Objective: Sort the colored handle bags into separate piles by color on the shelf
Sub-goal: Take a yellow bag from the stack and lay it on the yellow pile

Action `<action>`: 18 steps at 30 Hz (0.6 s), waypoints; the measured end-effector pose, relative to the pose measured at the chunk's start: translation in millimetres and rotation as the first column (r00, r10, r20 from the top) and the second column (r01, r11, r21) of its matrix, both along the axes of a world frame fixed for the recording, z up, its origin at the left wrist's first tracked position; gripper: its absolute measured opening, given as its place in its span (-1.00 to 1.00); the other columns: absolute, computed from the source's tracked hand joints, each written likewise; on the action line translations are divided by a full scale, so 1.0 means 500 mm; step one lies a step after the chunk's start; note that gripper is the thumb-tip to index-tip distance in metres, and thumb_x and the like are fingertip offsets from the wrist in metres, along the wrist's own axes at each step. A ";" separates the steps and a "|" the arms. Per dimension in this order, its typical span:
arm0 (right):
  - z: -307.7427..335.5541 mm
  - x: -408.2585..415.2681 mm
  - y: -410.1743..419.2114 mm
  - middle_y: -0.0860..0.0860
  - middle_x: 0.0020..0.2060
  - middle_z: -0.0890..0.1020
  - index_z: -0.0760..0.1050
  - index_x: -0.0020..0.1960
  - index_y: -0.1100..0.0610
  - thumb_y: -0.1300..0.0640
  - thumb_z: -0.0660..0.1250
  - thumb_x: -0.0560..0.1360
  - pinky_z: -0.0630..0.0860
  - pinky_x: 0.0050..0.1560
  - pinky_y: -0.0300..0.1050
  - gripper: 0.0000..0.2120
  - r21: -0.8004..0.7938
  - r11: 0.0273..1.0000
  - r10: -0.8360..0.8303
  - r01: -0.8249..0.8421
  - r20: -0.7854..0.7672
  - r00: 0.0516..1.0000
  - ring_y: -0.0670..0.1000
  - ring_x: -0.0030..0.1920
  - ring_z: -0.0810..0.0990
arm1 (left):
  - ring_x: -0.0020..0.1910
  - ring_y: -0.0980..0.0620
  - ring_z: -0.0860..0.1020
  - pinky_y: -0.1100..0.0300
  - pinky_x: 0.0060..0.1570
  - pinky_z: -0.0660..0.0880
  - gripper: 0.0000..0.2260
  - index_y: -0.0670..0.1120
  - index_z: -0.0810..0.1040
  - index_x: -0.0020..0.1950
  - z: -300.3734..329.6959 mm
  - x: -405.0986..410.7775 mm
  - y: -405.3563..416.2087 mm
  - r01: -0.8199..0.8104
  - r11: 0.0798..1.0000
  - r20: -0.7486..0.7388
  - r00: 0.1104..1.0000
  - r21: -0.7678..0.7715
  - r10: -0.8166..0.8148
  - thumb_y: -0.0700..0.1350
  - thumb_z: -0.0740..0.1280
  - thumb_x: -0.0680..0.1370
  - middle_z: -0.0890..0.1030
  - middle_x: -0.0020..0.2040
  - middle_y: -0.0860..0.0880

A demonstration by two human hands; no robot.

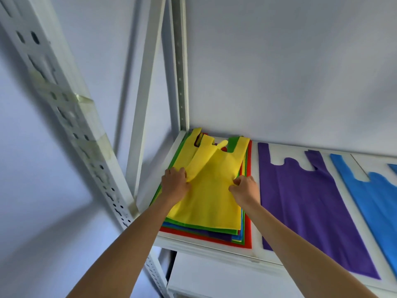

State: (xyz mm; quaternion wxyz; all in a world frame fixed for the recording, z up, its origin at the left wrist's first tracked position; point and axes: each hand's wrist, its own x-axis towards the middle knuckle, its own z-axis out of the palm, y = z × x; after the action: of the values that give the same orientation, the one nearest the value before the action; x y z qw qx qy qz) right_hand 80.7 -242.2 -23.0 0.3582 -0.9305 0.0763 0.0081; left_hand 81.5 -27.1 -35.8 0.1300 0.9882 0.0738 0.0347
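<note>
a yellow bag (211, 196) lies on top of a mixed stack (247, 233) at the left end of the white shelf (214, 249), its handles pointing to the far wall and its left side creased up in a fold. green, blue, purple and red edges show under it, red lowest. just to the right a purple bag (300, 203) lies flat, handles far. further right lies a blue bag (373, 201), also flat.
</note>
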 end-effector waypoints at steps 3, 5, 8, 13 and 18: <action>-0.002 -0.005 0.002 0.10 0.11 0.51 0.49 0.17 0.18 0.20 0.31 0.49 0.48 -0.14 -0.18 -0.74 0.009 1.000 0.003 -0.002 -0.059 0.998 0.03 0.00 0.52 | 0.20 -0.16 0.46 -0.06 0.18 0.44 -0.58 -0.10 0.38 0.25 0.007 0.014 0.004 -0.041 0.997 -0.125 0.992 -0.066 0.033 0.08 0.30 0.48 0.50 0.20 -0.13; -0.007 -0.009 0.006 0.09 0.11 0.49 0.48 0.15 0.18 0.24 0.30 0.49 0.52 -0.04 -0.13 -0.77 0.002 1.000 -0.002 0.002 -0.069 0.998 0.04 0.03 0.52 | 0.18 -0.16 0.50 -0.06 0.17 0.42 -0.55 -0.11 0.35 0.31 0.005 0.012 -0.004 -0.023 1.000 -0.093 0.995 0.005 0.023 0.07 0.29 0.50 0.54 0.19 -0.11; -0.015 -0.019 0.015 0.07 0.09 0.52 0.49 0.09 0.16 0.29 0.27 0.50 0.57 0.04 -0.08 -0.82 0.045 0.998 -0.033 0.034 -0.018 0.999 0.04 0.04 0.52 | 0.11 -0.10 0.56 0.00 0.12 0.41 -0.65 -0.06 0.36 0.25 0.000 0.005 -0.022 -0.003 0.998 0.093 0.996 0.057 -0.003 -0.04 0.35 0.52 0.60 0.14 -0.05; 0.001 -0.032 0.018 0.03 0.02 0.57 0.51 0.13 0.16 0.35 0.31 0.48 0.45 -0.23 -0.31 -0.74 0.289 0.954 -0.085 0.082 0.000 0.996 0.00 0.03 0.54 | 0.36 -0.22 0.36 -0.11 0.23 0.39 -0.17 -0.07 0.15 0.50 0.054 0.024 -0.027 -0.302 0.890 -0.177 0.951 -0.343 0.254 0.15 0.48 0.37 0.33 0.40 -0.18; 0.049 -0.034 -0.001 0.09 0.06 0.49 0.40 0.23 0.16 0.33 0.39 0.44 0.52 0.07 -0.03 -0.60 0.668 0.645 -0.185 0.372 -0.336 0.923 0.04 -0.01 0.50 | 0.41 -0.23 0.34 -0.07 0.33 0.39 -0.14 -0.18 0.13 0.52 0.079 0.053 -0.008 -0.467 0.662 -0.387 0.879 -0.586 0.278 0.12 0.47 0.40 0.29 0.48 -0.21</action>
State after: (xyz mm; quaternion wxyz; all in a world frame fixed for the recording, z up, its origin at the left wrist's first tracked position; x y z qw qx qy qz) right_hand 63.5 -242.6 1.6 0.6788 -0.6833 0.2525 0.0927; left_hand 108.2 -31.3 3.6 0.4516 0.8343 0.3001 -0.0997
